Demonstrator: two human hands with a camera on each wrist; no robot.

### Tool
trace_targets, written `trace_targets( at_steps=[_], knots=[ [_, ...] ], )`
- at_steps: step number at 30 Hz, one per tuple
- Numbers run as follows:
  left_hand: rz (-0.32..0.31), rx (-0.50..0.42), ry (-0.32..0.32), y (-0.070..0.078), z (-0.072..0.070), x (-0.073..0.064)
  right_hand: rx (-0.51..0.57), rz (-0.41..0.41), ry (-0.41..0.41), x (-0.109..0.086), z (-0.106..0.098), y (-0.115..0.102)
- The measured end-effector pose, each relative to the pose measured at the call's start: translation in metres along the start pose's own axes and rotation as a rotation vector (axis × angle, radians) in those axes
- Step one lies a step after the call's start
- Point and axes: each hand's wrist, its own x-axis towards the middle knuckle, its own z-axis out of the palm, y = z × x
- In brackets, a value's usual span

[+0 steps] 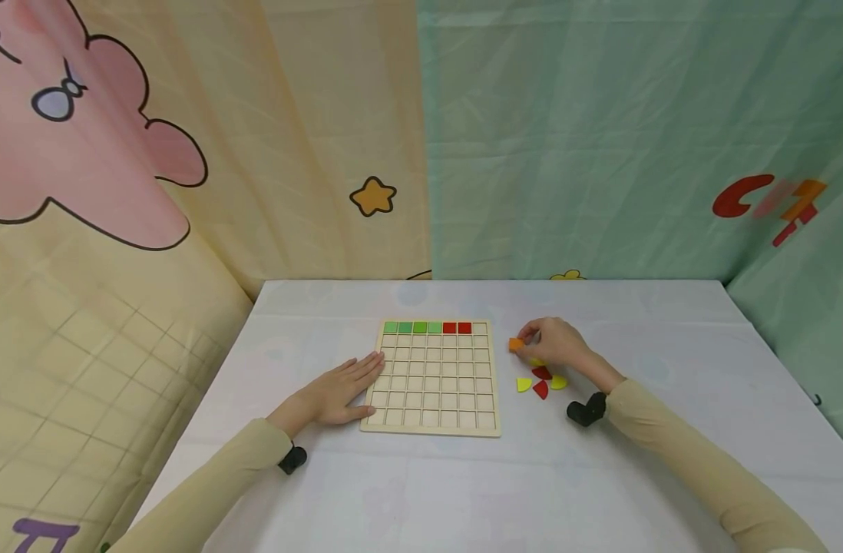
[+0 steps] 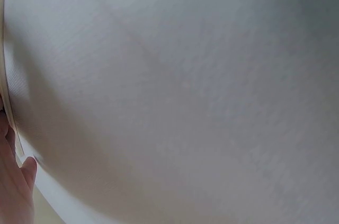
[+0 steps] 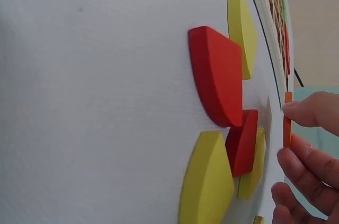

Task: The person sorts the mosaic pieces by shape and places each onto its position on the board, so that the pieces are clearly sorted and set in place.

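Observation:
My right hand (image 1: 560, 342) pinches an orange square tile (image 1: 516, 345) between thumb and fingers, just right of the gridded wooden board (image 1: 430, 435). In the right wrist view the same orange tile (image 3: 287, 121) shows edge-on at the fingertips. My left hand (image 1: 342, 392) lies with fingers spread along the board's left edge, fingertips and thumb over its rim. Green tiles (image 1: 419, 328) and two red tiles (image 1: 457, 328) fill most of the board's top row; the last cell on the right shows bare wood. Only part of the left hand (image 2: 16, 192) appears in the left wrist view.
Below the right hand lie loose quarter-round pieces, red (image 1: 541, 389) and yellow (image 1: 523, 384), some overlapping. A white cloth (image 1: 421, 499) covers the table. Black wrist cameras (image 1: 587, 410) sit at both cuffs. Printed curtains (image 1: 573, 138) hang behind and at the sides.

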Motion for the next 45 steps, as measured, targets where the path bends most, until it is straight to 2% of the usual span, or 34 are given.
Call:
trace_targets(
  at_steps=[8, 18, 37, 45],
  knots=[
    [-0.010, 0.008, -0.005, -0.001, 0.002, 0.001, -0.049, -0.076, 0.004, 0.006, -0.004, -0.005],
    [-0.013, 0.005, -0.007, -0.002, 0.002, 0.001, -0.070, -0.049, 0.006, 0.019, -0.006, -0.014],
    [-0.012, 0.009, 0.010, -0.001, 0.003, 0.001, -0.057, -0.107, 0.045, 0.038, 0.001, -0.025],
    [0.013, -0.003, 0.029, 0.002, 0.000, 0.000, -0.040, -0.123, 0.045, 0.040, 0.002, -0.033]
  ],
)
